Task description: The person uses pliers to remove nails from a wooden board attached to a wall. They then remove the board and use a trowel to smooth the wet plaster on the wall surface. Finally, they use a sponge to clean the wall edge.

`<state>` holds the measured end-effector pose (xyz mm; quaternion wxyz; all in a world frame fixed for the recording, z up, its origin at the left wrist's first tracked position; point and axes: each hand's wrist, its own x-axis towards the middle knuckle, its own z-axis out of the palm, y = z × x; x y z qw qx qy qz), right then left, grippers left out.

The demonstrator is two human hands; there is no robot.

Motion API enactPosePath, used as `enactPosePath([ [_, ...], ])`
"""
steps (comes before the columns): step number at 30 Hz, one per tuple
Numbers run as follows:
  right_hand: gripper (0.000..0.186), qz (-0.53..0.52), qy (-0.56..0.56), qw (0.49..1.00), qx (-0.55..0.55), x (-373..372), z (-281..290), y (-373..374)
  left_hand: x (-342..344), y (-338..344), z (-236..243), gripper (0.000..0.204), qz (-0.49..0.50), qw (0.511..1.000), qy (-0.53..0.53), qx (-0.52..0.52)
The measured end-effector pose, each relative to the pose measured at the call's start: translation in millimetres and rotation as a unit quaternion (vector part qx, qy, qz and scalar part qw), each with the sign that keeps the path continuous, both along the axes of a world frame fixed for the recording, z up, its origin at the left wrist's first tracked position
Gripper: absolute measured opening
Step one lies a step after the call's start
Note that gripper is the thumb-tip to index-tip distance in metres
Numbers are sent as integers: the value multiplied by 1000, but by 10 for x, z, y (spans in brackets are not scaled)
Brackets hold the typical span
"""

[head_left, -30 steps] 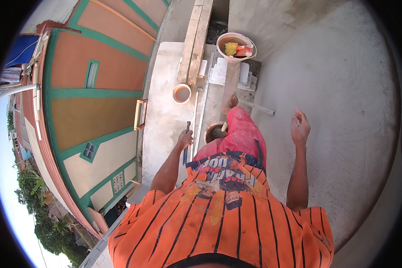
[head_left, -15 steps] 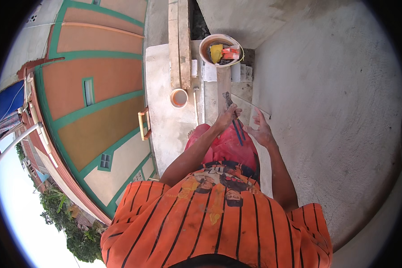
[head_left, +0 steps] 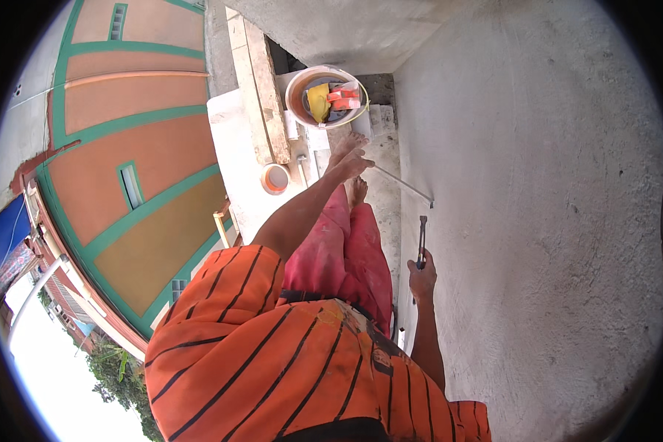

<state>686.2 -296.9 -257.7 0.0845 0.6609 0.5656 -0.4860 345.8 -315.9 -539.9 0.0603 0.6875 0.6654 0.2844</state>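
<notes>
Rough grey cement wall point(head_left: 538, 184) fills the right side; left of it, a pale surface point(head_left: 228, 132) carries a bucket point(head_left: 298, 110) toward its far edge and a small tub point(head_left: 275, 179) beside a wooden beam point(head_left: 261, 96). Beyond the surface's right edge, before the wall, the right hand point(head_left: 422, 280) has its fingers wrapped around the lower part of a dark pincer-like tool point(head_left: 422, 239), head pointing away. It looks stiff, metallic and moderately heavy, hardly fragile; dusty skin could slip on smooth handles, so a hold well down both handles seems surest. Near a thin rod point(head_left: 401, 183), the left hand point(head_left: 352, 162) reaches out; whether it grips anything I cannot tell.
</notes>
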Motion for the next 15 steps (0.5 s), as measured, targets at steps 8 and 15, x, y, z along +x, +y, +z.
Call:
enactPosePath([
  [8, 47, -199, -65, 962, -175, 1234, -697, -987, -718, 962, -1591, 86, 227, 854, -224, -411],
  [15, 48, -196, -52, 957, -208, 623, -594, -874, -1225, 1352, -611, 66, 284, 715, -489, -410],
])
